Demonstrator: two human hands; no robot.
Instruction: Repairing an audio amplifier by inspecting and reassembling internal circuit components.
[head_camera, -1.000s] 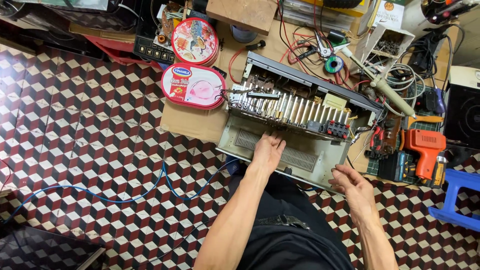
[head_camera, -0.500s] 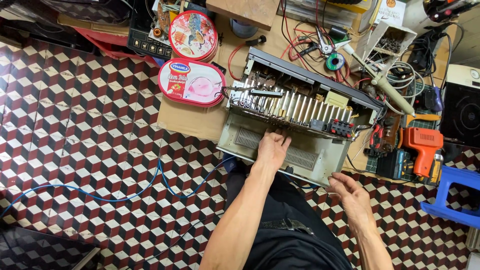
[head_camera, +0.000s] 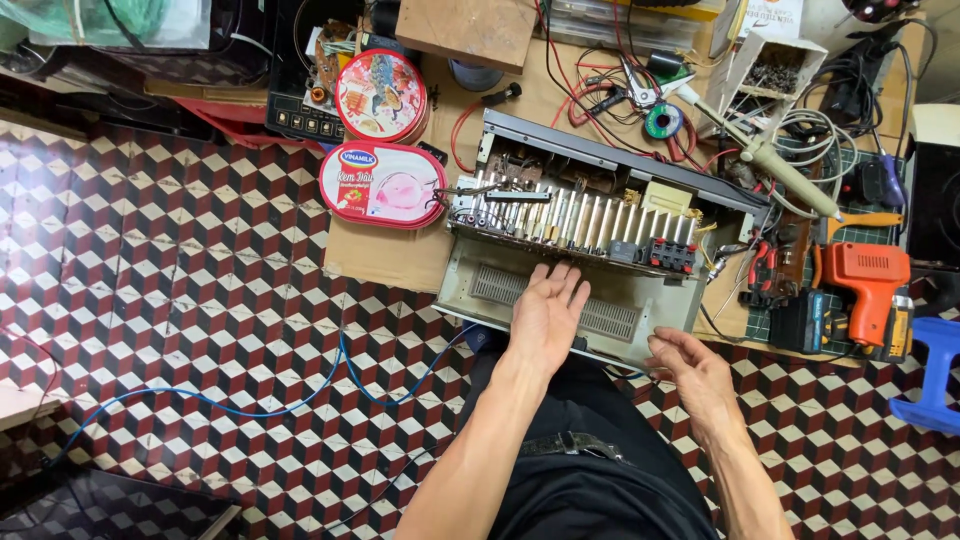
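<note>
An opened grey metal electronics chassis (head_camera: 470, 275) lies on cardboard on the floor, its circuit board and a row of silver parts exposed at the far side. My left hand (head_camera: 548, 312) rests flat, fingers spread, on the chassis's vented bottom panel. My right hand (head_camera: 692, 368) hovers at the near right edge of the chassis, fingers loosely curled, holding nothing.
Two pink-red tins (head_camera: 383, 182) sit left of the chassis. An orange drill (head_camera: 866, 285), pliers (head_camera: 762, 266), a soldering iron (head_camera: 765, 155), wires and boxes crowd the right and back. A blue cable (head_camera: 260, 405) runs across the patterned tile floor. A blue stool (head_camera: 932, 385) stands far right.
My left hand has opened flat and slid a little farther onto the panel. My right hand has moved slightly nearer the chassis edge. The camera view has shifted a bit.
</note>
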